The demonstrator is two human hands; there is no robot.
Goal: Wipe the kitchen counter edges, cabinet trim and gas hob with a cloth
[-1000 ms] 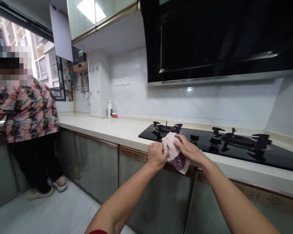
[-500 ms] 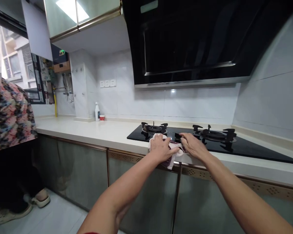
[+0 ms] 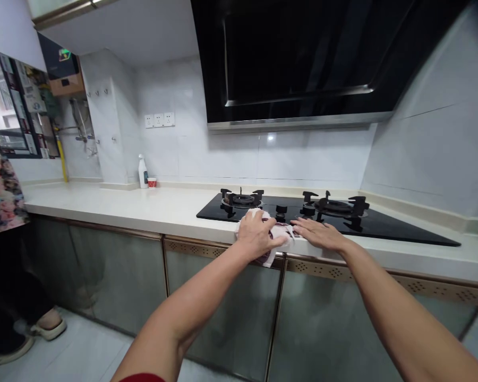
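Observation:
A white and dark-patterned cloth (image 3: 281,230) lies bunched over the front edge of the counter, partly hanging down. My left hand (image 3: 255,233) grips it from above, fingers curled over the fabric. Beside it, my right hand (image 3: 316,233) rests flat with fingers stretched out at the front edge of the black gas stove (image 3: 398,233); its fingertips come close to the cloth, and I cannot tell whether they touch. Just behind my hands are the stove's black control knobs (image 3: 281,210).
Two burners, left (image 3: 242,199) and right (image 3: 336,207), stand under a black range hood (image 3: 295,63). A white bottle (image 3: 142,172) and a red cup (image 3: 152,183) stand by the wall on the counter (image 3: 103,204). Another person in a floral top (image 3: 2,185) stands at the left.
My right hand has left the knob and flattened at the stove's front edge. My left hand stays on the cloth. The view has shifted right and down.

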